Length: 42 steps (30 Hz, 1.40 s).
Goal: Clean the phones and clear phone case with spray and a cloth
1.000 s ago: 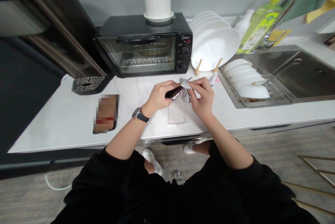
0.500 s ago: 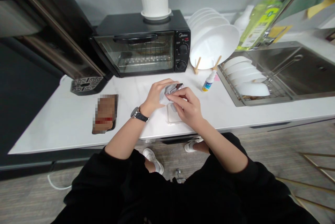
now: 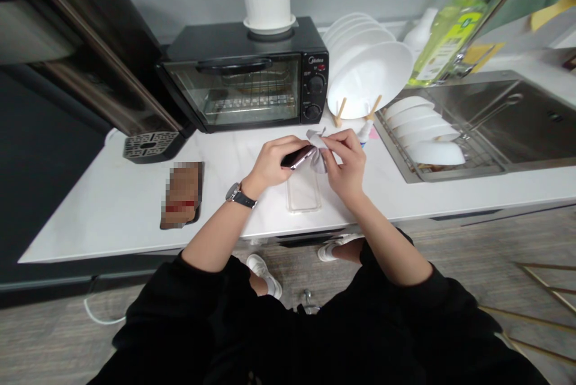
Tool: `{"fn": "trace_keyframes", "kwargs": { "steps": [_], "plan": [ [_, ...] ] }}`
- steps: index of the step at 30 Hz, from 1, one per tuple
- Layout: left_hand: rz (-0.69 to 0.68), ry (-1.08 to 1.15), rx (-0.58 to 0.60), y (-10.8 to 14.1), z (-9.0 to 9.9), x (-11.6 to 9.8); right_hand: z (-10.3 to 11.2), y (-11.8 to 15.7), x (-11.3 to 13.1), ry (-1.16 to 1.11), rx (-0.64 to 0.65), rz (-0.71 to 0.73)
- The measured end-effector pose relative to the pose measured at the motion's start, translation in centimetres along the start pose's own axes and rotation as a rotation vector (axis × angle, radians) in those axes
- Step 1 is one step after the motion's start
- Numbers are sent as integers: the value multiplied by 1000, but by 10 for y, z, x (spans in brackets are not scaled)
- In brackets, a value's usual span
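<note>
White marble surface in a kitchen held a clear phone case lying just below the hands. Left fingers wrapped firmly around a dark smartphone, steadying it and leaving one end exposed, while the right hand pinched a pale grey cloth against that end.

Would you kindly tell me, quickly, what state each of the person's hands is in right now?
Left hand: closed, holding a smartphone.
Right hand: closed, pinching a white cloth.
</note>
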<state>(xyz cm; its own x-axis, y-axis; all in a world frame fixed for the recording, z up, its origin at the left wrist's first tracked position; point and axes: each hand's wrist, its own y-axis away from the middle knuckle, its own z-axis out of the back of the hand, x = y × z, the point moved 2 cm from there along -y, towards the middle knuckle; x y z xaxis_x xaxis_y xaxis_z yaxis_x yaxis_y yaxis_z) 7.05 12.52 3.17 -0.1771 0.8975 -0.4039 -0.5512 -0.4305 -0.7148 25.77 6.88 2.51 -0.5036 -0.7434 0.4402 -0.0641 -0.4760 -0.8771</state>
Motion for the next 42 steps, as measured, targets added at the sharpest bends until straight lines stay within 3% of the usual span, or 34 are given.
{"fn": "trace_keyframes", "kwargs": {
  "steps": [4, 9, 13, 18, 22, 34, 39, 42],
  "plan": [
    [-6, 14, -5, -2, 1, -4, -2, 4, -4, 27, 27, -45],
    [27, 20, -4, -2, 1, -4, -2, 4, 1, 56, -83, -82],
    [48, -28, -2, 0, -1, 0, -4, 5, 9, 18, -60, 25],
    [129, 0, -4, 6, -3, 10, -15, 14, 32, -16, 131, 192],
    [144, 84, 6, 8, -5, 13, -19, 15, 40, -45, 131, 266],
    [7, -39, 2, 0, -1, 1, -1, -2, 8, -21, -8, -4],
    [43, -52, 12, 1, -2, 4, -3, -1, 10, 12, 16, -45],
    [87, -34, -1, 3, -3, 7, -7, 6, 21, 13, 77, 19]
  ]
}}
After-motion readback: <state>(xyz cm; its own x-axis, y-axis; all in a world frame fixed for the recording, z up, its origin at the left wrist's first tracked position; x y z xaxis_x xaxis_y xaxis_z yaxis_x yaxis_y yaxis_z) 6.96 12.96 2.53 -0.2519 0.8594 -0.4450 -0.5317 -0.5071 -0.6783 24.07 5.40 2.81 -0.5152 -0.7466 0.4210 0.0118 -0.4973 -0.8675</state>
